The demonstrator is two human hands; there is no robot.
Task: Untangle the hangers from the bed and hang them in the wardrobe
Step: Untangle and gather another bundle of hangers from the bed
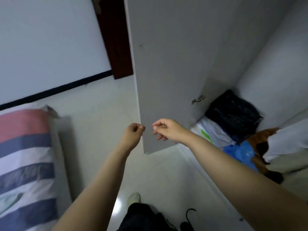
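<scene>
My left hand (pixel 134 132) is raised at the near edge of the open grey wardrobe door (pixel 166 64), its fingers curled into a fist with nothing seen in it. My right hand (pixel 165 129) hovers just in front of the door's lower part, fingers loosely curled and holding nothing. A black hanger hook (pixel 190 214) shows at the bottom of the view beside my dark trouser leg; the rest of the hanger is hidden. The bed (pixel 25 155), with a red, blue and white striped cover, lies at the left. No hanger shows on it.
The wardrobe floor at the right holds a black bag (pixel 233 112), a white bag (pixel 211 130), a blue bag (pixel 240 152) and brown clothing (pixel 260 139). A dark wooden room door (pixel 115 39) stands behind the wardrobe door. Pale floor tiles (pixel 103 114) lie between bed and wardrobe.
</scene>
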